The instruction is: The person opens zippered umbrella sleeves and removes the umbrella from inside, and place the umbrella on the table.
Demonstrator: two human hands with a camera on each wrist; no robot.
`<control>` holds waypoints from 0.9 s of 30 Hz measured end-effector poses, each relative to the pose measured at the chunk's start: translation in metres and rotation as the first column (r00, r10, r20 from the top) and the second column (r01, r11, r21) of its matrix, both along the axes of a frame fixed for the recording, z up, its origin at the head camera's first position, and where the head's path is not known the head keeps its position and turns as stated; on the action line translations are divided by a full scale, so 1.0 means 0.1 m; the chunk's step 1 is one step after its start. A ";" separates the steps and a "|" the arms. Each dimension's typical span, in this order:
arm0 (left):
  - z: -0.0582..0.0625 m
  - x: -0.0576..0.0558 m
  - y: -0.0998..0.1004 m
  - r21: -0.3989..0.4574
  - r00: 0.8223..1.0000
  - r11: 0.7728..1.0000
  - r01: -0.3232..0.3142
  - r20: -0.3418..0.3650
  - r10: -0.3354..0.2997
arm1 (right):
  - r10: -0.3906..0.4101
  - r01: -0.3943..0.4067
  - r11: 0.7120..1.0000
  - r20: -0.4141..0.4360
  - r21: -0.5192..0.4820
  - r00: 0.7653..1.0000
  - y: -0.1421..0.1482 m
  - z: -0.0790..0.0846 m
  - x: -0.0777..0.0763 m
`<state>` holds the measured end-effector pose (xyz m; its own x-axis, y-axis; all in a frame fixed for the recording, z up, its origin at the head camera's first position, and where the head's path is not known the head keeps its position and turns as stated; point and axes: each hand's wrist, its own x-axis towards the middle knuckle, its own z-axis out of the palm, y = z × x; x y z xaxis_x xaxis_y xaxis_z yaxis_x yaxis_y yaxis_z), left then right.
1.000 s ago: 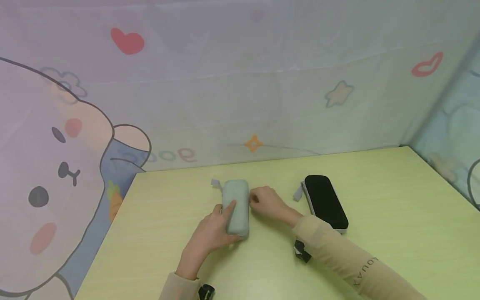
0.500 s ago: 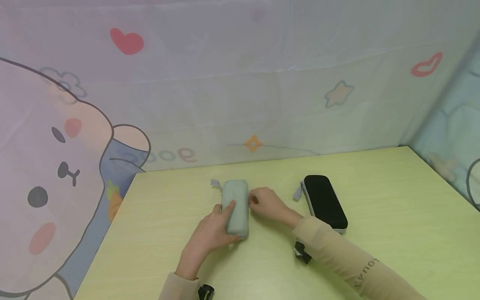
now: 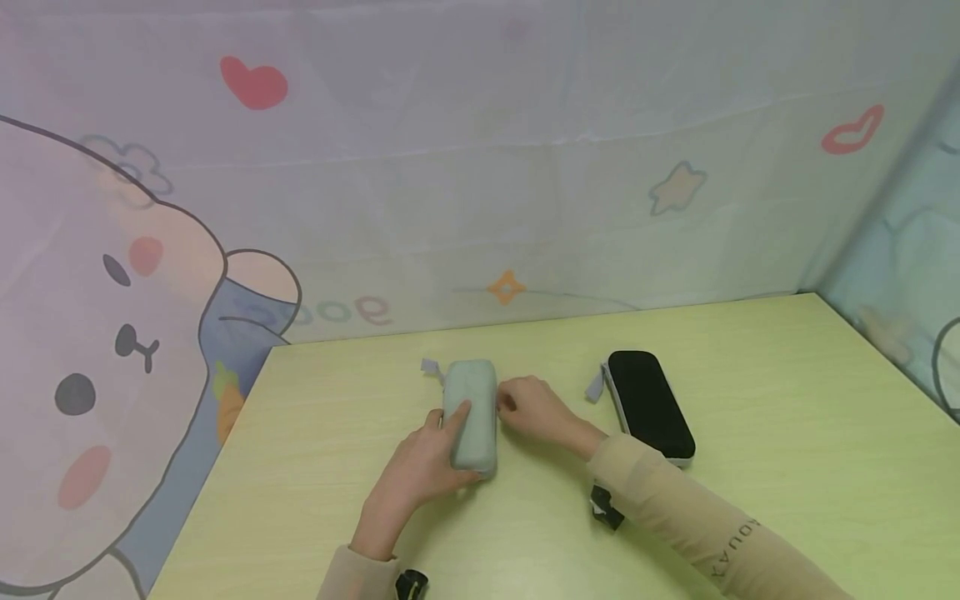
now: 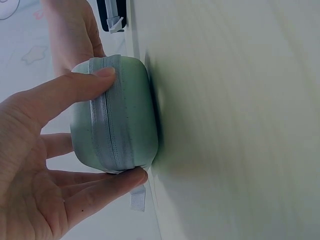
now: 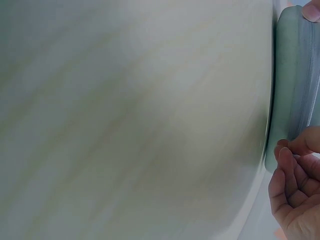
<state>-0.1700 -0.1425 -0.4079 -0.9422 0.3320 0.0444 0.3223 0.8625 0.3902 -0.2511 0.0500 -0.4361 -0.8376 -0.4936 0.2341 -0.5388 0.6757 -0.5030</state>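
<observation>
One green case (image 3: 480,425) between left fingers (image 4: 75,92)

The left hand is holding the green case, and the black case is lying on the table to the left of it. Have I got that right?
Not quite: the black case lies to the right of the green case, as the head view shows. The rest stands.

Dark capitals run across the right sleeve (image 3: 705,512), with O, U and A legible and the outer letters distorted by folds. On the backdrop cloth (image 3: 465,167), pale rounded letters (image 3: 337,312) include two o's; the full word is unclear.
</observation>
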 end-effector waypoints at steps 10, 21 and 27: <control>0.00 0.00 0.01 0.000 1.000 1.000 0.002 -0.002 -0.002 | -0.008 0.008 1.000 -0.033 0.029 0.999 0.00 -0.02 0.01; 0.00 0.01 0.00 -0.006 1.000 1.000 0.003 -0.009 -0.003 | -0.004 0.004 1.000 -0.024 0.015 1.000 -0.01 -0.04 0.03; 0.00 0.01 0.00 -0.003 1.000 1.000 0.004 -0.014 -0.004 | 0.001 -0.001 1.000 -0.018 0.011 1.000 0.00 -0.03 0.04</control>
